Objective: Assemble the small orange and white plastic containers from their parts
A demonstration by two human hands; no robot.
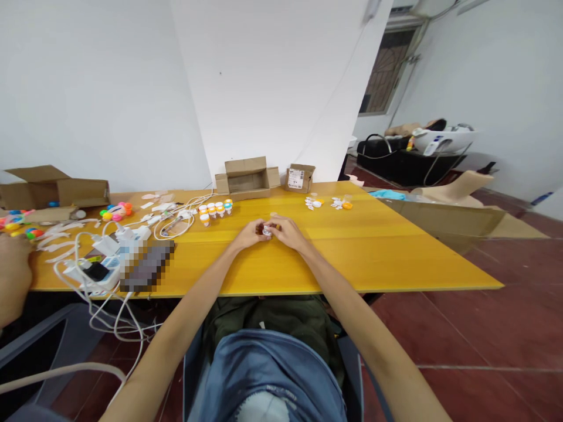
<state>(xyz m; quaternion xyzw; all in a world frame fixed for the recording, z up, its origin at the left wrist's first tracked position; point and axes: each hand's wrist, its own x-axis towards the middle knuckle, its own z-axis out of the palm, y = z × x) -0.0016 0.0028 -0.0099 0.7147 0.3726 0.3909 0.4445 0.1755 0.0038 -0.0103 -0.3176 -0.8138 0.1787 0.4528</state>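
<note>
Over the middle of the yellow table (378,258), my left hand (250,234) and my right hand (285,231) meet with fingers closed around a small white piece (266,231). It carries dark marks, but its kind is too small to make out. Beyond my left hand stand several small clear containers (215,210) with white, orange and blue tops, grouped closely. Farther off, past my right hand, lie two little groups: white pieces (310,203) by a yellow-and-white cap, and more white pieces (336,203) beside an orange cap (347,206).
An open cardboard box (248,181) and a smaller box (300,177) stand against the wall. Left are a power strip (132,246) with tangled white cables, a blurred-out dark device (149,266), colourful balls (116,211) and another carton (83,191). Another person's arm (15,275) reaches in there.
</note>
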